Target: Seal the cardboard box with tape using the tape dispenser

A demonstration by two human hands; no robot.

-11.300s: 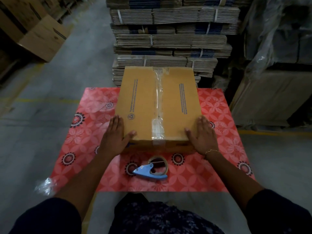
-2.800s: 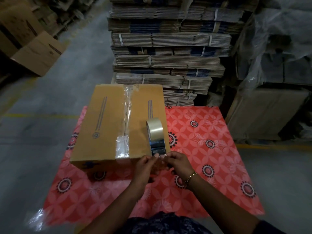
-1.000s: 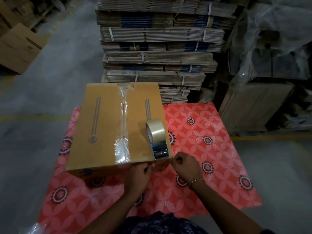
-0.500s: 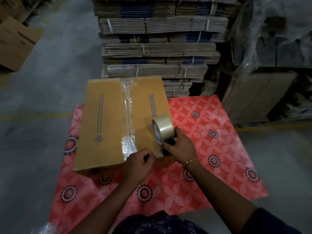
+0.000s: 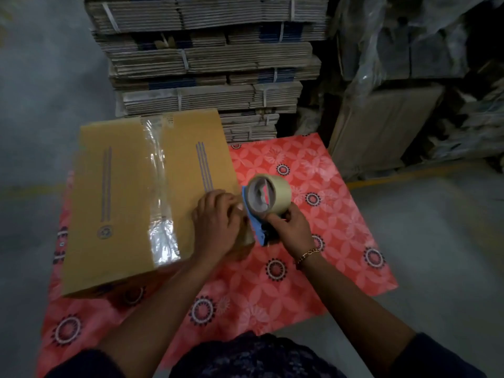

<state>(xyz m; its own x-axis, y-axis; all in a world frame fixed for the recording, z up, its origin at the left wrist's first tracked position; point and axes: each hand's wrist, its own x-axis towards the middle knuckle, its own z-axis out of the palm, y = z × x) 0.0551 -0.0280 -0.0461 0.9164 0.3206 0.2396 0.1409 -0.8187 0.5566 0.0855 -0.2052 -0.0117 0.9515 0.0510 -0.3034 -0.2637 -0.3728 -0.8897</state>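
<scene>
Head view: my right hand (image 5: 289,227) is clamped on the blue dispenser (image 5: 253,222), which I now hold lifted just off the box (image 5: 131,197) at its near right corner, roll (image 5: 270,193) turned so its core faces me. Half a second ago the roll stood over the box top. My left hand (image 5: 215,222) has moved up onto the box's right edge, fingers curled; whether it pinches the tape end I cannot tell. The box lies on the left of the red cloth (image 5: 327,214), one tape strip (image 5: 159,197) along its seam, and sits more skewed than before.
</scene>
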